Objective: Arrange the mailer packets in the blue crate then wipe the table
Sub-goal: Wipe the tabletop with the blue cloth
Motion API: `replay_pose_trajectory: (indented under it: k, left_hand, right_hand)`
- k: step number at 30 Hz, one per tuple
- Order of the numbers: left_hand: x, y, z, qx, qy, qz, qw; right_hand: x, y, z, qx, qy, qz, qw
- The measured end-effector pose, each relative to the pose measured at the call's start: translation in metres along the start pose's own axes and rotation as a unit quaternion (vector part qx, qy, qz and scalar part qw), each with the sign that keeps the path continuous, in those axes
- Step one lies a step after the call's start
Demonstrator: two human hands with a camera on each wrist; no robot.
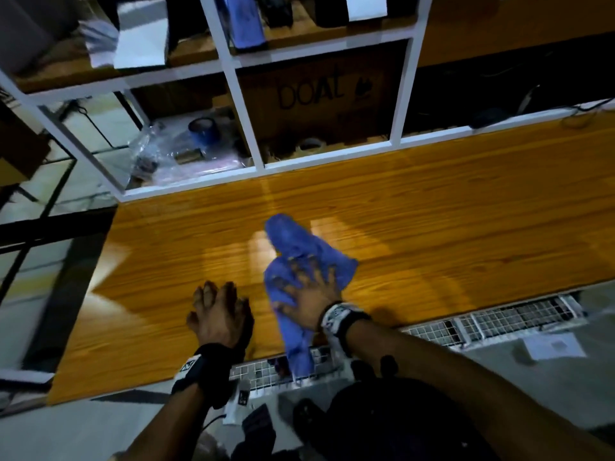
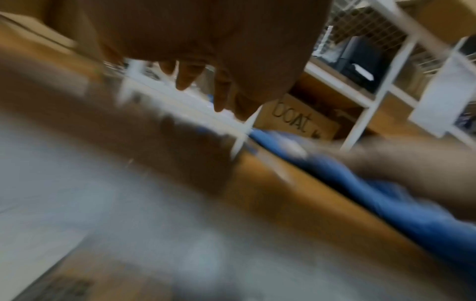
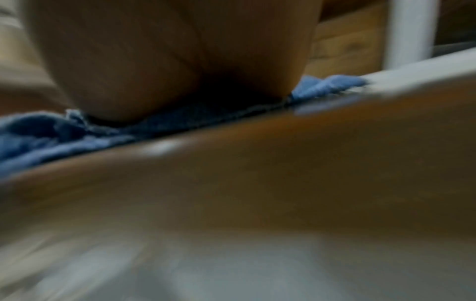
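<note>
A crumpled blue cloth lies on the wooden table, one end hanging over the near edge. My right hand presses flat on the cloth with fingers spread. In the right wrist view the palm sits on the blue cloth. My left hand rests on the table just left of the cloth, fingers straight, holding nothing. The left wrist view shows the left hand's fingers pointing down and the blue cloth beside them. No mailer packets or blue crate are in view.
A white shelf frame stands along the table's far edge, holding a cardboard box, tape rolls and plastic bags. A white wire basket hangs under the table's near edge. A dark chair seat is below my arms.
</note>
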State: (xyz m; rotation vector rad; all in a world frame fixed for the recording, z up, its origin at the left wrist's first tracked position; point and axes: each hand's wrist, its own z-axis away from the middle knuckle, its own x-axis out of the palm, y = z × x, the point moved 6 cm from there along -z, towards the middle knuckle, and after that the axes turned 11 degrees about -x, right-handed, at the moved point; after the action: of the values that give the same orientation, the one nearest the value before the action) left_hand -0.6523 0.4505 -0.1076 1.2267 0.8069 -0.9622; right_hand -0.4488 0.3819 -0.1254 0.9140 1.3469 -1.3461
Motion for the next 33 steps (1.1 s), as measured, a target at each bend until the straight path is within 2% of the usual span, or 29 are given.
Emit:
replay_pose_trajectory:
  k: [3,6,8,10,11,14,16,18,19,21,24,26,28,30,33]
  left_hand:
    - [0.003,0.034,-0.031,0.040,-0.041,-0.028,0.998]
    - [0.017,0.066,-0.064,0.077,-0.079,-0.075,0.991]
    - [0.028,0.078,-0.081,0.080,-0.104,-0.099,0.986]
    - [0.033,0.081,-0.094,0.076,-0.128,-0.109,0.983]
    - [0.034,0.081,-0.099,0.076,-0.133,-0.113,0.982]
    - [0.030,0.083,-0.112,0.070,-0.138,-0.115,0.981]
    - [0.029,0.086,-0.113,0.064,-0.143,-0.115,0.981]
    - [0.028,0.086,-0.110,0.058,-0.147,-0.117,0.980]
    - [0.027,0.085,-0.109,0.054,-0.147,-0.116,0.981]
    - [0.025,0.086,-0.112,0.049,-0.146,-0.112,0.982]
    - [0.020,0.089,-0.111,0.051,-0.141,-0.114,0.982]
    - [0.019,0.093,-0.111,0.050,-0.149,-0.116,0.981]
    - [0.022,0.092,-0.113,0.040,-0.165,-0.141,0.975]
    - [0.023,0.093,-0.117,0.039,-0.173,-0.165,0.970]
    - [0.016,0.106,-0.127,0.054,-0.144,-0.153,0.976]
  right_hand:
    - [-0.017,0.095,0.028,0.141,0.014,-0.012,0.990]
    - [-0.026,0.198,0.087,0.271,-0.034,-0.025,0.962]
    - [-0.034,0.252,0.132,0.324,-0.088,-0.001,0.942]
    - [-0.034,0.275,0.154,0.356,-0.133,0.018,0.925]
    - [-0.035,0.276,0.155,0.377,-0.131,0.011,0.917]
    - [-0.046,0.251,0.119,0.434,-0.070,-0.085,0.894]
    - [-0.052,0.219,0.068,0.374,-0.048,-0.141,0.915]
    - [-0.040,0.174,0.012,0.245,-0.045,-0.067,0.966]
    - [-0.028,0.148,-0.015,0.189,-0.059,-0.045,0.979]
    - [-0.018,0.101,-0.068,0.098,-0.092,-0.037,0.990]
    - [-0.027,0.054,-0.121,-0.001,-0.080,-0.003,0.997]
    - [-0.027,0.068,-0.132,-0.006,-0.099,0.005,0.995]
    - [-0.035,0.100,-0.129,0.028,-0.086,0.003,0.996]
    - [-0.043,0.145,-0.114,0.083,-0.075,-0.015,0.994]
    - [-0.058,0.239,-0.065,0.195,-0.068,-0.032,0.978]
